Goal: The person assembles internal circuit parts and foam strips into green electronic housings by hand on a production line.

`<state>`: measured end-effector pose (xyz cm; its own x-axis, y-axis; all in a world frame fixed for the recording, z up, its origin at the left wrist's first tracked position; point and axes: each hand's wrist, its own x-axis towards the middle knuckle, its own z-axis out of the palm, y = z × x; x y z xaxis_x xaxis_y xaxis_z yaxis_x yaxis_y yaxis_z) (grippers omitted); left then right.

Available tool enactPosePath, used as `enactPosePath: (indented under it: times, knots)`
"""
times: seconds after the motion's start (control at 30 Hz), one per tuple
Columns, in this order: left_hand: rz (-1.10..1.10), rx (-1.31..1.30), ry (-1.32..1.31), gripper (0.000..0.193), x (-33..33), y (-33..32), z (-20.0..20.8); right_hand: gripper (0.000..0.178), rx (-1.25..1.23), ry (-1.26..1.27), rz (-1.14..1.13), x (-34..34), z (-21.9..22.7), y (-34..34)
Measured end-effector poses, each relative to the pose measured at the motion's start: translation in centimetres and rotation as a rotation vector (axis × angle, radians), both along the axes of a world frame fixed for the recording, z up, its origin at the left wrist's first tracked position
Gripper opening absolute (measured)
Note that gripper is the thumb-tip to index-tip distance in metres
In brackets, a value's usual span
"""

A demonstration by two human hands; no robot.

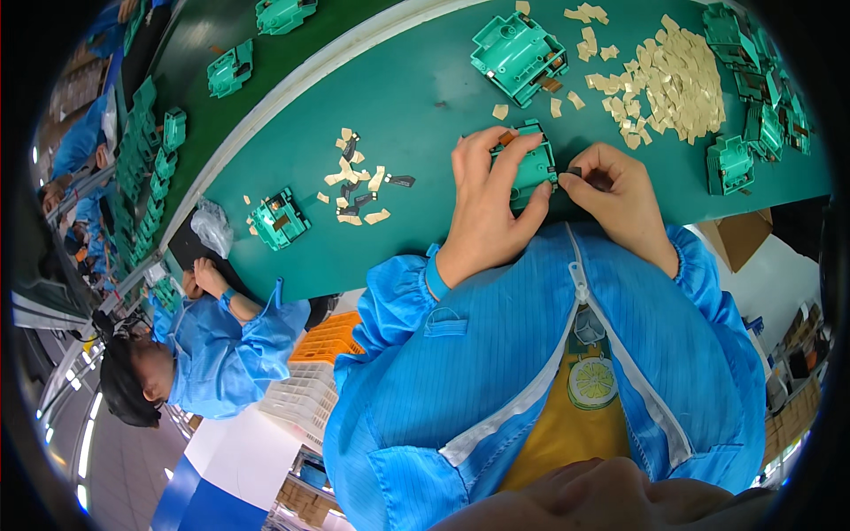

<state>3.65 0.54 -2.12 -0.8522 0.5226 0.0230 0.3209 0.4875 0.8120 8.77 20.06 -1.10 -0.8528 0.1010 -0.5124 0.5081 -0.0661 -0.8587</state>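
Note:
My left hand (487, 208) is closed round a green plastic housing (534, 170) on the green work surface, its fingers over the far side and the thumb along the near edge. Beside the housing's right edge, my right hand (622, 193) pinches a small black part (574, 172) between thumb and fingers. That part's tip comes close to the housing; whether they touch I cannot tell. Just beyond sits another green housing (518, 57), with brown and dark fittings inside. Small cream-coloured pieces (677, 84) form a large heap to the far right of my hands.
Several green housings (731, 165) stand at the right edge. To the left lie black parts mixed with cream pieces (375, 180), one housing (281, 219) and a clear plastic bag (212, 227). A belt (190, 75) carries housings beyond a pale rail. A blue-clad person (226, 354) works at left.

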Motion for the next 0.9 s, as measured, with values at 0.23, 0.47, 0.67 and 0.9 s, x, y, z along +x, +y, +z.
enactPosePath:
  times: [0.23,0.47,0.67,0.9]
  knots:
    - [0.011,-0.021,0.003,0.063,0.0,0.3,0.5,0.017,0.261,-0.010,0.176,-0.9,1.4,1.1]
    - [-0.061,0.157,-0.113,0.076,-0.6,-0.9,0.8,0.012,-0.160,0.110,0.073,-0.6,1.2,1.2]
    - [-0.171,0.125,-0.015,0.072,-1.4,-1.2,1.4,0.012,-0.077,0.036,0.102,-0.5,3.2,1.3]
    - [-0.108,0.124,-0.123,0.065,-0.5,-2.2,1.4,0.012,0.104,0.234,0.133,-0.4,3.9,0.3]
